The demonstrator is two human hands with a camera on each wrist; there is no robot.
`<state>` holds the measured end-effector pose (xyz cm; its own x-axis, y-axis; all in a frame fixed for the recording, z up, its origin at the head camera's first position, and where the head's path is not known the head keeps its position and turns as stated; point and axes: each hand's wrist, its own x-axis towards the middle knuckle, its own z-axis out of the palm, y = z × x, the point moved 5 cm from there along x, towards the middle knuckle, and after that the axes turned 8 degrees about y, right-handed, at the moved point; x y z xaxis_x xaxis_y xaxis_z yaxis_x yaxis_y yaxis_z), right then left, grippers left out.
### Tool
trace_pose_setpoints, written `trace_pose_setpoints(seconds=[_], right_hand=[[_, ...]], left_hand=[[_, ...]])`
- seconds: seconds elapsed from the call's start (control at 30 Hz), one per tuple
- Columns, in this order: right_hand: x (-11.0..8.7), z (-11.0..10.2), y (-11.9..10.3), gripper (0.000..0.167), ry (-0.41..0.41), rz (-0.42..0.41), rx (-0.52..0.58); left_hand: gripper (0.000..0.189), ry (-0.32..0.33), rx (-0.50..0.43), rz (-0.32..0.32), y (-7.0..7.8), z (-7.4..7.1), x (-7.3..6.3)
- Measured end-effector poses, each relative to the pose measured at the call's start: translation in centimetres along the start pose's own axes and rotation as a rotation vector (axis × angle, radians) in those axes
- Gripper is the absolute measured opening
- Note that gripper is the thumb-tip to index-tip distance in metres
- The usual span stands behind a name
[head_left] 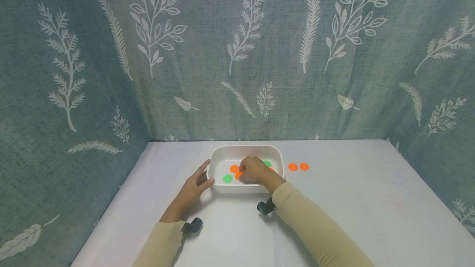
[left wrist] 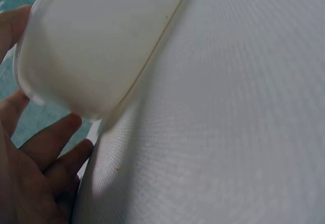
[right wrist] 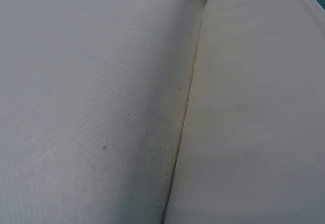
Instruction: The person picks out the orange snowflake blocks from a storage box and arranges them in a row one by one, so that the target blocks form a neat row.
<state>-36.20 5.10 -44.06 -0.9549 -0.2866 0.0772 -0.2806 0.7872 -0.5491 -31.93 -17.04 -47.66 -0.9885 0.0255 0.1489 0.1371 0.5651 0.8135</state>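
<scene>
A white plastic tub with rounded corners stands on the table, flower-shaped plastic discs inside it. My left hand touches its left end, fingers spread and fairly straight, thumb near the front corner. The left wrist view shows those fingertips against the tub's outer wall. Inside the tub, my right hand has its fingers curled down and pinches an orange flower-shaped disc. Another orange disc and a green disc lie left of it. A second green disc shows behind this hand, which partly hides the contents.
Two orange discs lie side by side on the white table, just right of the tub. A green leaf-patterned curtain hangs behind the table and along its sides. In the right wrist view, the tub's side wall fills the right half.
</scene>
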Motion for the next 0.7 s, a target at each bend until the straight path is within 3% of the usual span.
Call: trace_pose_setpoints(seconds=[0.33,0.57,0.7], right_hand=[[0.15,0.01,-0.09,0.022,-0.008,-0.022,-0.007],[0.22,-0.20,-0.38,0.025,-0.032,-0.016,-0.069],[0.25,-0.18,-0.18,0.027,-0.046,0.001,-0.027]], left_hand=[[0.075,-0.002,-0.015,-0.004,-0.08,-0.01,0.09],[0.075,0.007,-0.012,-0.001,-0.10,-0.04,0.11],[0.076,0.006,-0.020,-0.002,-0.23,0.07,0.09]])
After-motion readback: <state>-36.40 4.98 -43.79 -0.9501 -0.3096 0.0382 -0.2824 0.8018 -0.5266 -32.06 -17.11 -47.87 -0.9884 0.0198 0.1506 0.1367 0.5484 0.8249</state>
